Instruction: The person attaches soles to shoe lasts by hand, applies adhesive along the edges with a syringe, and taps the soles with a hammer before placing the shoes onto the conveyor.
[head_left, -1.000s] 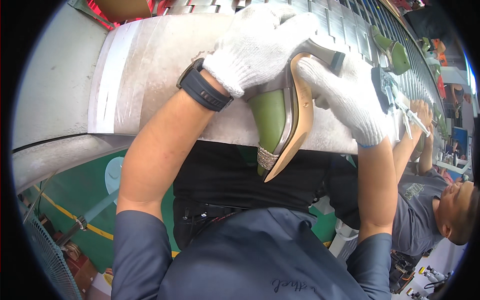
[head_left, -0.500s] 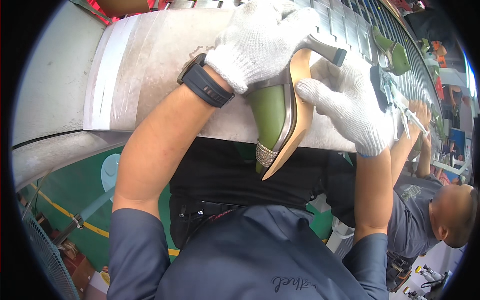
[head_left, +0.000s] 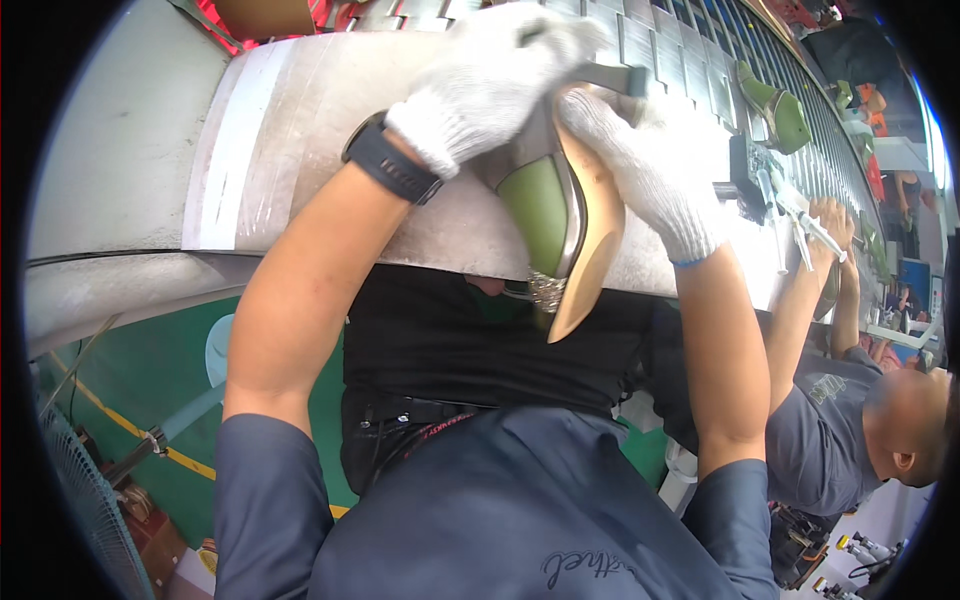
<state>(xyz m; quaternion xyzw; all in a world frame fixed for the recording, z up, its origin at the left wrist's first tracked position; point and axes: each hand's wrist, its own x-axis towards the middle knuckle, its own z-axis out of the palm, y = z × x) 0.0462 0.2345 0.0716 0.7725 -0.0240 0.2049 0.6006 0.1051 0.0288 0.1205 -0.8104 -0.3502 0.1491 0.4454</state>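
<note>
In front of me a high-heeled sandal (head_left: pixel 594 225) hangs tilted over the bench edge, tan sole to the right, toe pointing down toward me. A green shoe last (head_left: pixel 540 210) fills it, and a glittering strap (head_left: pixel 546 291) crosses near the toe. My left hand (head_left: pixel 490 88), in a white knit glove, is closed around the back of the sandal by the heel; its fingertips are blurred. From the right, my gloved right hand (head_left: pixel 648 165) grips the heel end, fingers against the sole. The dark-tipped heel (head_left: pixel 615 78) sticks out between both hands.
A pale worktop (head_left: pixel 330 150) lies under my hands, with a slatted conveyor (head_left: pixel 700 45) beyond. Another green last with a shoe (head_left: pixel 775 108) rests on it. Right of my hand are a dark block-shaped tool (head_left: pixel 745 175) and syringes (head_left: pixel 803 215), beside a co-worker (head_left: pixel 830 430). A fan (head_left: pixel 90 500) stands lower left.
Both hands and the sandal's heel end have shifted left and slightly away from me. The sandal has turned more upright, its toe swinging right. My right fingers have moved up toward the heel.
</note>
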